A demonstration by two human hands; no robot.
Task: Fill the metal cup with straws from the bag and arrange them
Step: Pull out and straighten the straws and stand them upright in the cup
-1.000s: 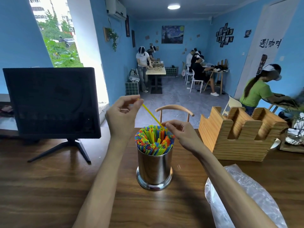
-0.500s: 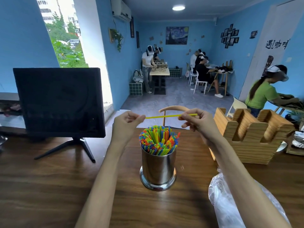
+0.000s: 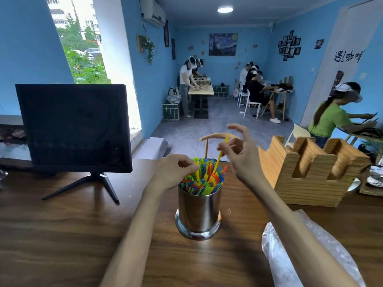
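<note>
Your right hand (image 3: 238, 157) pinches a thin yellow plastic straw (image 3: 221, 153) between thumb and forefinger, remaining fingers spread, with the straw's lower end among the multicoloured straws (image 3: 202, 180) packed in the shiny cylindrical metal cup (image 3: 198, 212) below and to its left. Your left hand (image 3: 176, 170) rests curled fingertips on those straws at the cup's left rim. The crumpled clear plastic bag (image 3: 306, 255) lies under your right forearm on the dark wooden table (image 3: 62, 235).

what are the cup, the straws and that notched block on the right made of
Cup: polished metal, likely steel, judging by its mirror-like reflections.
Straws: thin bright tubes with open ends, probably plastic.
Block: pale bare wood with visible grain lines.
</note>
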